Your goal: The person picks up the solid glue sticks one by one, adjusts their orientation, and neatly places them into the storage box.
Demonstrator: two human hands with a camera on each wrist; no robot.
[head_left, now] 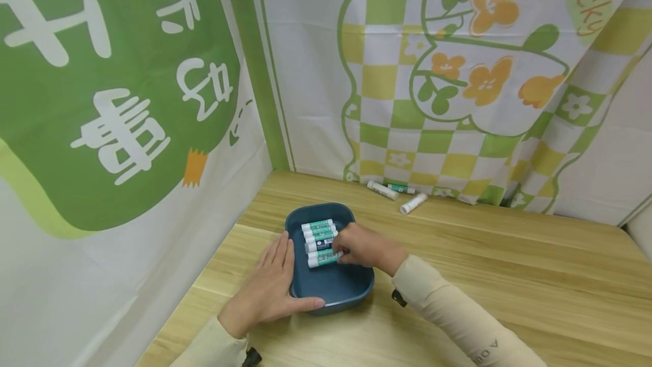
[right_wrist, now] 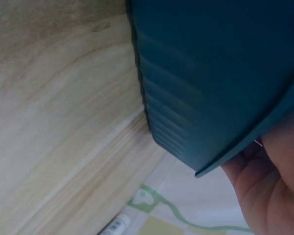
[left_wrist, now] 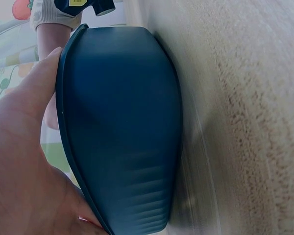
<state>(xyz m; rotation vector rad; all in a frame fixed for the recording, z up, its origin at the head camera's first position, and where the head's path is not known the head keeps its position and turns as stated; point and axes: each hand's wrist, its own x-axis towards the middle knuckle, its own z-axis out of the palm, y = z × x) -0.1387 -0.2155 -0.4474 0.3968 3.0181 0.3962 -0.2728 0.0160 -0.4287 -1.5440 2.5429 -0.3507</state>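
Note:
A dark blue tray (head_left: 333, 296) stands on the table, and inside it several glue sticks (head_left: 321, 234) with white ends and mostly green labels lie side by side in a column. One among them has a dark navy label. My left hand (head_left: 270, 279) rests along the tray's left rim, fingers straight and thumb stretched over the near rim. Reaching over the right rim, my right hand (head_left: 364, 247) has curled fingers at the right end of the nearest green glue stick (head_left: 322, 259) and pinches it. The fingertips are partly hidden. Both wrist views mostly show the tray's outer wall (left_wrist: 120, 117).
Farther back, by the patterned curtain (head_left: 397, 129), lie two white glue sticks (head_left: 382, 190) and a green-labelled glue stick (head_left: 401, 189). A white cloth (head_left: 214, 208) with green print hangs along the table's left edge. The wooden table (head_left: 499, 276) extends to the right.

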